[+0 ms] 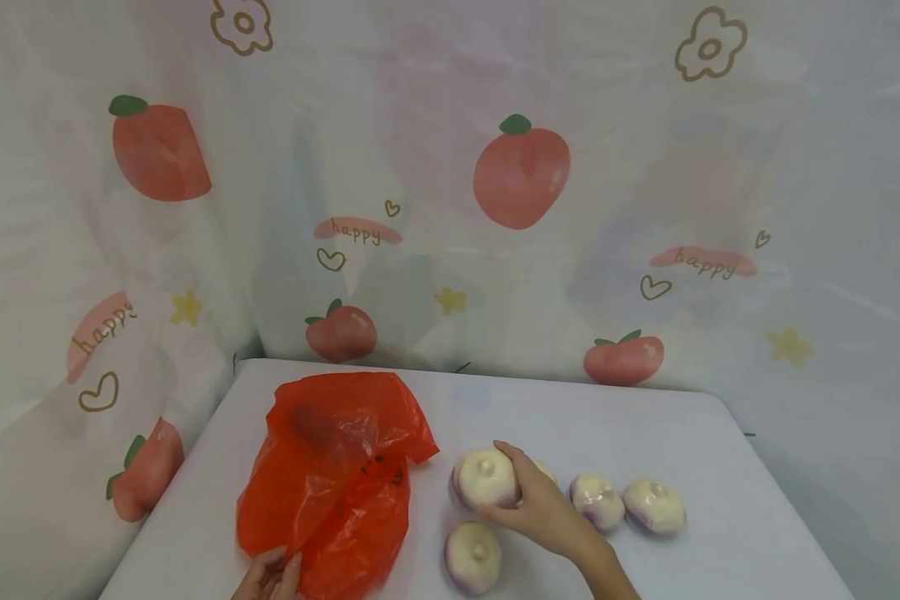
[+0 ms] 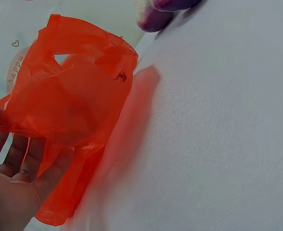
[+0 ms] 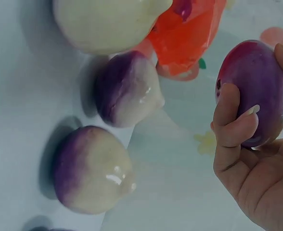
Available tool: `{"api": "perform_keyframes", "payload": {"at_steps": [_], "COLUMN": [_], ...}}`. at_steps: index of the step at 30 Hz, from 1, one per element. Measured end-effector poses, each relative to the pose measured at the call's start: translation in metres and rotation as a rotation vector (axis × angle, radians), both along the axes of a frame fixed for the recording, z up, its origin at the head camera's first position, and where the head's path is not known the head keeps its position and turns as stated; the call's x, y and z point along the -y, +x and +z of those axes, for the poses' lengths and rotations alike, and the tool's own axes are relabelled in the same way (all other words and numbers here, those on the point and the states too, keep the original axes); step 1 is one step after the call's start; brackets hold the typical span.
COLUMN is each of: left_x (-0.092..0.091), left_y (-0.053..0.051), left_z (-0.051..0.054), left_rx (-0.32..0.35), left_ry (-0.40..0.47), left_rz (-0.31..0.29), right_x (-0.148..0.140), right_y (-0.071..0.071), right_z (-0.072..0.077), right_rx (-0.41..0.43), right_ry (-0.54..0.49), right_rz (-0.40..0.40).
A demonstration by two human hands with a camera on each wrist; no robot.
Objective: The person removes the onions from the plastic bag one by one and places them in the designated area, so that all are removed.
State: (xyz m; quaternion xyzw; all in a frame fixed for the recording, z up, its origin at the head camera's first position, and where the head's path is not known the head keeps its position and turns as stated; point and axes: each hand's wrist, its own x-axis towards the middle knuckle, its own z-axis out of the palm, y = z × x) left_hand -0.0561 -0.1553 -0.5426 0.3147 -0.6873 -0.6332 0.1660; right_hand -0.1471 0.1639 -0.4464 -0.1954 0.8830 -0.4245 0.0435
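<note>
Tabletop (image 1: pixel 555 404) stretches beyond us to its far edge, under the printed curtain (image 1: pixel 435 125). My right grip (image 1: pixel 536 508) holds a white-and-purple turnip (image 1: pixel 486 477) just right of the red bag (image 1: pixel 345 492), whose near edge my left grip (image 1: pixel 264 575) pinches. A nearer turnip (image 1: pixel 472 557) lies below; a half-hidden turnip (image 1: pixel 546 469) peeks out behind, and a turnip pair (image 1: pixel 654 507) sits farther right.

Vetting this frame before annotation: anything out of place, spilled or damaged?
Nothing stands out as wrong. The red plastic bag is crumpled, as thin film tends to be; a dark patch shows through it, too vague to identify. The purple-and-white turnips show no visible splits, and I see no spill on the table.
</note>
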Motion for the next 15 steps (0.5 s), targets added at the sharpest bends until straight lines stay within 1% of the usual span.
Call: {"api": "perform_keyframes", "payload": {"at_steps": [4,8,12,15], "left_x": [-0.001,-0.001,-0.001,-0.001], "left_y": [-0.001,-0.001,0.0,0.0], "left_z": [-0.002,-0.002,-0.001,0.0], "left_rx": [-0.014,-0.032,-0.018,0.0], "left_ry": [-0.007,-0.005,-0.027,-0.064], "left_rz": [0.017,0.019,0.014,0.006], "right_x": [-0.009,-0.017,-0.024,-0.029], "right_y": [0.001,0.003,0.002,0.002], "right_z": [-0.001,0.004,0.01,0.013], "right_rx": [0.01,-0.007,-0.025,-0.034], "right_ry": [0.026,0.062,0.096,0.107], "right_rz": [-0.043,-0.071,-0.1,-0.104]}}
